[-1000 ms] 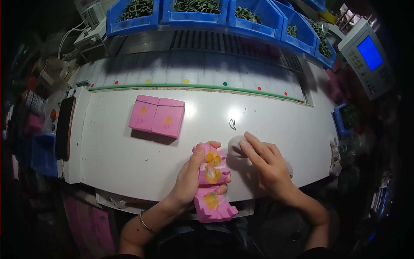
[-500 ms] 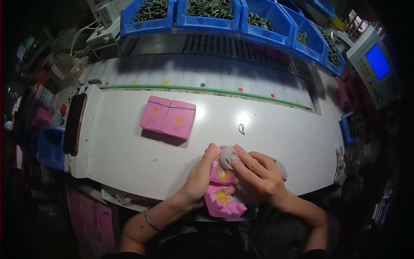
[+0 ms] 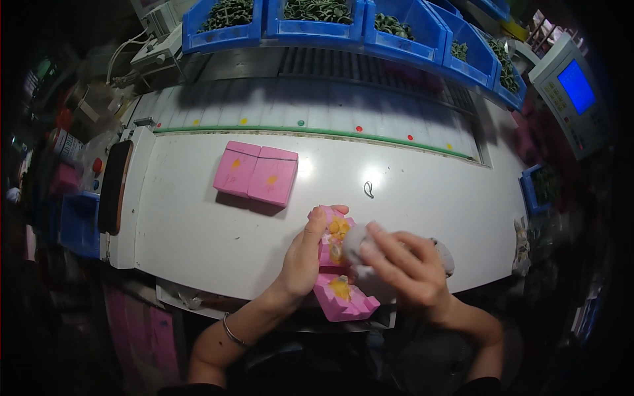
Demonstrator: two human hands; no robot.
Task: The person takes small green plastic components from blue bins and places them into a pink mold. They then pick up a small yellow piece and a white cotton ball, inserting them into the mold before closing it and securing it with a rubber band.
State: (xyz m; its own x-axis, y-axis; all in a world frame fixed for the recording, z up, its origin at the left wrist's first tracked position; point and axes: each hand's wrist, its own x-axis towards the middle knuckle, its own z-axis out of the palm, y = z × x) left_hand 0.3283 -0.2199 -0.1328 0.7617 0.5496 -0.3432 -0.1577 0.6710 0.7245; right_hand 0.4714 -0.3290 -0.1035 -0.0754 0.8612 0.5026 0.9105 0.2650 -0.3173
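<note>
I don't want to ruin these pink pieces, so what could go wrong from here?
The lower pink piece sits over the front edge of the table; if the left hand loosens, it might fall. The grey wad in the right hand is right by the upper pink piece, so a hard press could perhaps chip its uneven edge. The small dark loop could get brushed away.

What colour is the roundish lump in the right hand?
Pale grey; the lump shows in the head view, slightly blurred.
</note>
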